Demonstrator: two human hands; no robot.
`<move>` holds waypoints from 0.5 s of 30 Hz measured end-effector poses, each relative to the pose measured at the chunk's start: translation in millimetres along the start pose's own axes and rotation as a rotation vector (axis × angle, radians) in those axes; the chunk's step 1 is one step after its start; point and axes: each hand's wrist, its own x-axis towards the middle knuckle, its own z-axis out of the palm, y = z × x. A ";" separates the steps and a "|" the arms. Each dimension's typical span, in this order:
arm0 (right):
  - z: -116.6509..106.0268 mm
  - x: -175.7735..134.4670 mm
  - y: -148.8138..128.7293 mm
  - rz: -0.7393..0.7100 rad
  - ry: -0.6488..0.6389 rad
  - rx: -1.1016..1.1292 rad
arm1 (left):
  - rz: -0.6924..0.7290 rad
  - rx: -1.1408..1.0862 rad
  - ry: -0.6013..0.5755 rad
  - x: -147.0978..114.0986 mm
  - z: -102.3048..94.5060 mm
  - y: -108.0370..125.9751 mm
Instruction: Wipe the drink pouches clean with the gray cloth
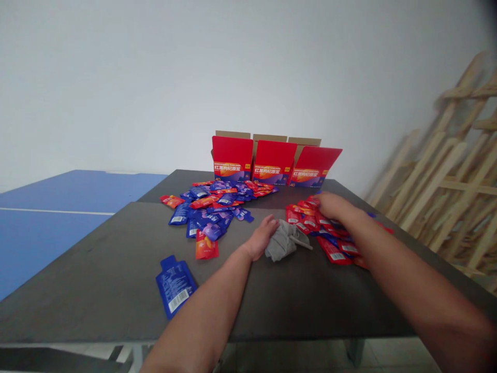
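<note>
My left hand [263, 237] is closed on a crumpled grey cloth [282, 241] with a loose string. At the far edge of the red pouch pile [337, 246], my right hand [330, 205] reaches down with its fingers bent. Those fingertips are partly hidden, and what they grip cannot be made out. Some blue pouches show among the red ones there. Left of the cloth spreads a mixed heap of blue and red pouches [212, 217]. A single blue pouch [175, 287] lies by itself near my left forearm.
Three open red cartons stand in a row at the back: a left carton [232, 160], a middle carton [274, 163] and a right carton [312, 167]. Their front flaps stand up. A blue table [58, 223] adjoins the dark table [97, 290] on the left. Wooden frames [438, 181] lean at right.
</note>
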 end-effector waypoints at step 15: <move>95.2 100.2 -176.0 0.630 -0.191 1.441 | 0.112 0.136 -0.012 6.5 -7.1 -14.6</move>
